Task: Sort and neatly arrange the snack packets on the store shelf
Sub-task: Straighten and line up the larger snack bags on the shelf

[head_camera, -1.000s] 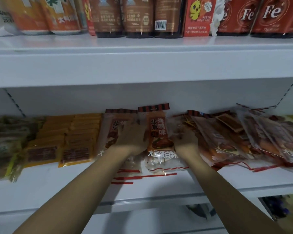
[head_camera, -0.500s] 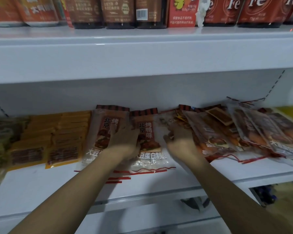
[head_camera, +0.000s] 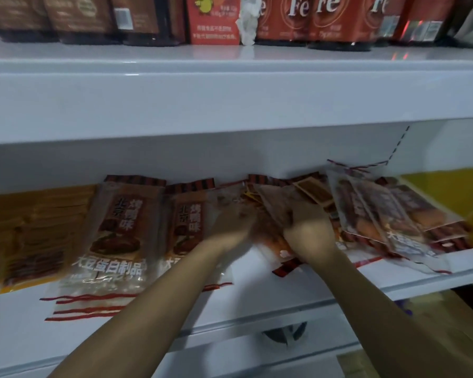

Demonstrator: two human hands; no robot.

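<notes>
Head view: white metal store shelf (head_camera: 257,304), seen from above and in front; picture motion-blurred.
Sorted packets: two long clear-and-brown plastic snack packets with red striped top bands lie flat side by side on the shelf, left one (head_camera: 115,236), second one (head_camera: 186,222). Long axes run front to back, striped bands toward the back wall, clear ends toward the shelf's front edge.
Unsorted pile: loose heap of the same brown packets (head_camera: 393,214) to the right, fanned and overlapping, tops angled toward the back left.
Left hand (head_camera: 230,225): over the second packet's right edge, reaching into the pile; too blurred to tell whether its fingers grip anything.
Right hand (head_camera: 309,227): just beside the left, fingers curled round a packet in the pile (head_camera: 273,211).
Further left: rows of flat orange-yellow packets (head_camera: 38,227), stacked overlapping.
Upper shelf: dark brown pouches (head_camera: 79,17) and red boxes marked "Fe" (head_camera: 325,17), upright.
</notes>
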